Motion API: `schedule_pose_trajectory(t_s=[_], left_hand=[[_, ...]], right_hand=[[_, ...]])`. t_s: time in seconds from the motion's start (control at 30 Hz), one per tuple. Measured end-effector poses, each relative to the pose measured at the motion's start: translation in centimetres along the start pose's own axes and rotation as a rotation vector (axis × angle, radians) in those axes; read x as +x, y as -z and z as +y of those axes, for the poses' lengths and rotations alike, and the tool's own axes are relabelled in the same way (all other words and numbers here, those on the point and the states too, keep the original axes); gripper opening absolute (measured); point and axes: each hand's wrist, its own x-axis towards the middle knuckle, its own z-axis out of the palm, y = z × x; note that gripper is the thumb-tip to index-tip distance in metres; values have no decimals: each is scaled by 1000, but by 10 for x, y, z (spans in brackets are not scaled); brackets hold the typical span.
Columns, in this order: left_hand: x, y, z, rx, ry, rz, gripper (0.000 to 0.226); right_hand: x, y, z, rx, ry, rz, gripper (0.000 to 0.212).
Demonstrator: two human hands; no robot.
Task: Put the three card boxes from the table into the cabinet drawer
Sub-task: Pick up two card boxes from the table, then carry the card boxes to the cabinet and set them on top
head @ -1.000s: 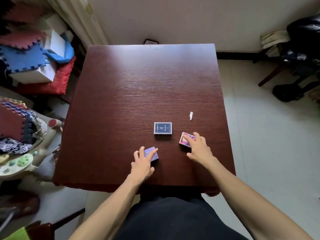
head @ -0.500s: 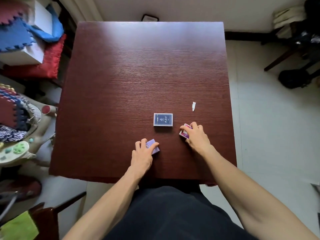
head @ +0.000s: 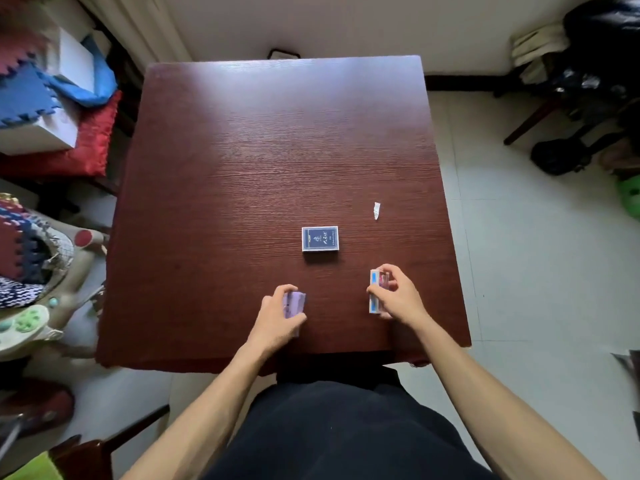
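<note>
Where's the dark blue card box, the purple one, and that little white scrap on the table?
dark blue card box (head: 320, 239), head view, middle of its top face.
purple card box (head: 294, 303), head view, the side showing past the left hand's fingers.
white scrap (head: 376, 211), head view, its middle.

purple card box blurred, half hidden by left hand, drawer out of frame

I get soft daylight glaring off the bench at upper centre; wide-angle bending and motion blur smear the frame's left edge.
</note>
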Motion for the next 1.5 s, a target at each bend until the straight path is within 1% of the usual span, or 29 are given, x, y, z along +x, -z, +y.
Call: schedule_pose_trajectory(t_s=[0.07, 0.1, 0.13, 0.23, 0.33, 0.43, 0.53, 0.7, 0.83, 0.93, 1.03, 1.2, 1.37, 1.5], left_hand=[[-16, 6, -9, -340, 119, -59, 45], [-24, 8, -15, -489, 184, -89, 42], [-32, 9, -21, -599, 230, -105, 40], [-50, 9, -41, -729, 288, -138, 35], [-61, 4, -49, -747, 326, -165, 34], [-62, -4, -44, -675, 322, -239, 39], [-59, -11, -31, -533, 300, -382, 41], [-57, -36, -7, -347, 240, -565, 38], [-62, -72, 16, -193, 191, -698, 38], [-74, -107, 38, -60, 135, -782, 42], [-90, -141, 55, 38, 83, -822, 44], [-123, -203, 72, 171, 9, -882, 50], [-180, -285, 75, 301, -4, -897, 52], [-234, -354, 85, 389, -29, -981, 43]], right_hand=[[-24, 0, 16, 343, -153, -31, 30], [-36, 1, 25, 455, -196, -36, 29], [-47, 1, 35, 515, -223, -41, 30], [-79, -3, 64, 636, -283, -22, 35], [-103, -11, 84, 709, -333, 45, 28], [-122, -18, 100, 762, -360, 108, 26], [-137, -20, 114, 782, -390, 152, 26], [-170, -23, 152, 918, -388, 248, 33], [-206, -21, 190, 1064, -399, 392, 38], [-235, -15, 222, 1182, -404, 518, 31], [-262, -10, 252, 1292, -406, 633, 27], [-305, 4, 312, 1436, -408, 777, 39], [-358, 32, 383, 1528, -399, 831, 40], [-397, 52, 429, 1554, -367, 864, 46]])
